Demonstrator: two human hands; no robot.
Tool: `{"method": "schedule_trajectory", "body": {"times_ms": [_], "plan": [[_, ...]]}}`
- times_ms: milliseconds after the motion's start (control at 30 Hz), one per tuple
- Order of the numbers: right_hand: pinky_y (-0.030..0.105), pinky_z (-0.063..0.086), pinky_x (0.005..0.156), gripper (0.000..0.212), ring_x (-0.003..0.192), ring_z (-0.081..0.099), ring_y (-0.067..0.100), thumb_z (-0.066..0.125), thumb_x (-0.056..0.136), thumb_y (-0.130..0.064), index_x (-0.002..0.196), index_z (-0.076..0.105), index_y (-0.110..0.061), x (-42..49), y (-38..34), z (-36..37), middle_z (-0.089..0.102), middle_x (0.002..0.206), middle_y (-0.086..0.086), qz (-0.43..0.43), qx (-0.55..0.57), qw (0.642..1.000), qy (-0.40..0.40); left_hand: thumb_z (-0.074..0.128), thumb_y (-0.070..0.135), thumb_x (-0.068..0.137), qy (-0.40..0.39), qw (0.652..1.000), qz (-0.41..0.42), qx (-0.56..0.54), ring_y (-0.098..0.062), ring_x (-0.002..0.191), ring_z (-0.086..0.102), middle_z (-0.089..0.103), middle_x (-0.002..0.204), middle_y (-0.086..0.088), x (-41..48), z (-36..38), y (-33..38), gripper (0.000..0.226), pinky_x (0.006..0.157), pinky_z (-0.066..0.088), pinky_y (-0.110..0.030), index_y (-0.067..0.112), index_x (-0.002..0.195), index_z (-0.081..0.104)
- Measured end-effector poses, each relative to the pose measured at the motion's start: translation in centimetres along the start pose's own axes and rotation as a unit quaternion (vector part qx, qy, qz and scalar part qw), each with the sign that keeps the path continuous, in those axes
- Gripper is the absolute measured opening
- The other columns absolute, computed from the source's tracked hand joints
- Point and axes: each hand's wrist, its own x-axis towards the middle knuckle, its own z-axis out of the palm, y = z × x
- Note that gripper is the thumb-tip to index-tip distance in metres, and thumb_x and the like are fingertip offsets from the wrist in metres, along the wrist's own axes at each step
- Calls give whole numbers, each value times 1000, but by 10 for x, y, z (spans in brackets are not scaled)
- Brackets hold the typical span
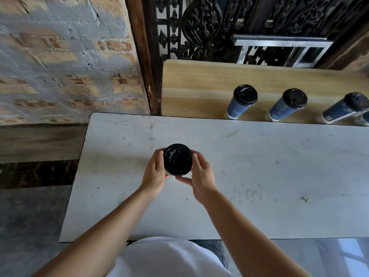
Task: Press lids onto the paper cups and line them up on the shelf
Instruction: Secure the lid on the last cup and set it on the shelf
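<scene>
Head view, one frame. Item 1: round black plastic lid, seated on a paper cup whose body is almost wholly hidden beneath it; only a pale sliver shows at the lower left. The cup is over the left part of a scuffed pale grey tabletop. Item 2: left hand, fingers curled against the lid's left rim. Item 3: right hand, fingers on the right rim, thumb under the near edge; both hands are closed around the lidded cup. Item 4: light wooden shelf, beyond the table's far edge. Items 5–7: three blue paper cups with black lids, standing in a row on the shelf, apart from each other. A fourth cup is cut off at the right edge.
</scene>
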Motion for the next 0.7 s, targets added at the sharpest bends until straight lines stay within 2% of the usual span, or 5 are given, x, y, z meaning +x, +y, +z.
{"method": "schedule_trajectory", "body": {"times_ms": [200, 367, 467, 600, 700], "plan": [[51, 64, 80, 31, 114, 65, 22, 38, 109, -27, 113, 69, -20, 0, 3, 3, 69, 117, 6, -12, 2, 1000, 9, 27, 32, 109, 1, 999, -14, -30, -14, 110, 61, 63, 119, 2, 1, 1, 0, 30, 74, 58, -31, 25, 116, 56], [52, 62, 85, 31, 119, 64, 24, 42, 109, -31, 117, 70, -19, -2, -6, 1, 69, 122, 6, 28, 22, 999, -2, 31, 21, 109, -9, 999, 17, -32, 1, 108, 62, 62, 118, 12, 1, -5, 3, 30, 79, 62, -32, 27, 123, 56], [47, 63, 84, 29, 122, 62, 24, 48, 106, -31, 117, 71, -18, -4, -9, -2, 68, 126, 6, 48, 42, 998, 0, 32, 18, 109, -16, 1000, 24, -10, 7, 104, 63, 65, 118, 13, 2, -8, 2, 32, 75, 61, -25, 27, 123, 60], [42, 59, 92, 24, 120, 63, 25, 54, 104, -26, 116, 73, -19, -3, -9, -5, 72, 122, 4, 50, 57, 997, 1, 40, 20, 105, 25, 1000, 1, 5, -3, 104, 64, 68, 109, 10, 3, -12, 3, 28, 74, 62, -33, 21, 117, 65], [41, 58, 92, 24, 117, 66, 24, 54, 104, -28, 112, 75, -18, -2, -8, -7, 74, 116, 4, 32, 22, 999, 1, 47, 27, 104, 58, 998, -8, -5, -4, 92, 66, 69, 101, 6, 5, -13, 0, 19, 62, 60, -25, 22, 104, 66]]}}
